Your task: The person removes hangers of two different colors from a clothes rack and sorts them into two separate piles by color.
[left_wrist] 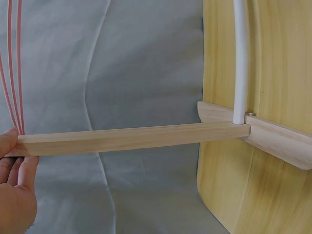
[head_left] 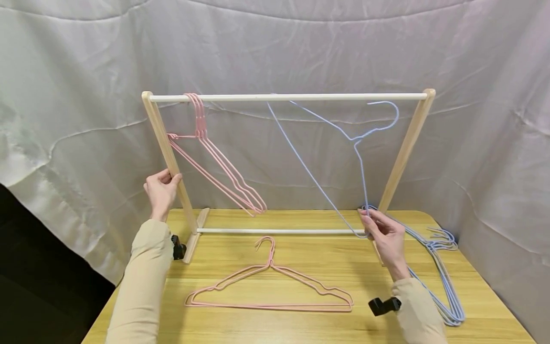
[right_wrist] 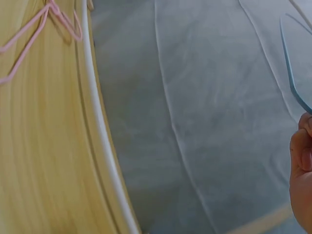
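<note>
My left hand [head_left: 161, 192] grips the left wooden post [head_left: 162, 136] of a small clothes rack; the left wrist view also shows fingers and thumb on either side of this post [left_wrist: 122, 140]. With my right hand [head_left: 387, 237] I pinch a blue wire hanger [head_left: 355, 139] by one corner, near the right post. It is tilted, its hook up at the right below the white top rail [head_left: 318, 97] and its other end up at that rail. Several pink hangers [head_left: 200, 126] hang from the rail's left end. In the right wrist view the blue hanger [right_wrist: 289, 75] is only partly visible.
Pink hangers [head_left: 271, 263] lie stacked on the wooden table [head_left: 275, 329] in front of the rack. Several blue hangers [head_left: 455, 316] lie at the right, behind my right forearm. A white lower bar [head_left: 279, 231] joins the posts near the table. Grey cloth [head_left: 335, 52] hangs behind.
</note>
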The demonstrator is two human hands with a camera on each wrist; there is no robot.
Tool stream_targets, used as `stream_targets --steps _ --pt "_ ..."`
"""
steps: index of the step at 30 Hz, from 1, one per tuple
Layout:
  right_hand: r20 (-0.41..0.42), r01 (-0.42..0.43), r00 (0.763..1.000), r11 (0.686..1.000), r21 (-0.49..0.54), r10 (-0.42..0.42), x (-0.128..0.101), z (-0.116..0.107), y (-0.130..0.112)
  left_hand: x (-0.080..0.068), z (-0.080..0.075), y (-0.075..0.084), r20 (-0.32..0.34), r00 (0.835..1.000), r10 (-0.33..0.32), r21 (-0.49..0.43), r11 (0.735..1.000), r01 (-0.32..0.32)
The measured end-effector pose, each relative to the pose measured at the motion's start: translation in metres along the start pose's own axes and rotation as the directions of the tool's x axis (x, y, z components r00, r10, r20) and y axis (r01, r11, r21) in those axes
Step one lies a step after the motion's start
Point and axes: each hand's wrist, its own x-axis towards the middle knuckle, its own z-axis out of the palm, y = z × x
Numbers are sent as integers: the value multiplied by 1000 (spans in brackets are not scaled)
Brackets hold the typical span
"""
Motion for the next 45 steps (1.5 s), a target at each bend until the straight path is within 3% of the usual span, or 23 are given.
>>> stream_targets --steps 7,21,28,33,36,39,45 --pt "-73 -32 997 999 2 32 -18 -38 0 1 1 -1 7 1000 6 -12 1000 -6" --pt "-182 -4 983 981 195 40 -47 -85 -2 1 1 1 5 1000 -3 -2 1000 3" --pt "-166 80 986 900 428 -9 -55 -103 -2 1 1 1 7 1000 -7 -2 1000 7" --pt "-194 89 981 865 494 10 -62 -114 0 0 0 0 7 1000 -2 -7 1000 2" --pt "-200 93 980 860 502 11 -65 -118 0 0 0 0 4 1000 2 -9 1000 -2" --pt "-211 87 977 876 475 17 -68 -122 0 0 0 0 3 1000 2 -9 1000 -2" --pt "-230 91 973 856 508 33 -73 -128 1 0 -1 0 8 1000 -12 -2 1000 12"
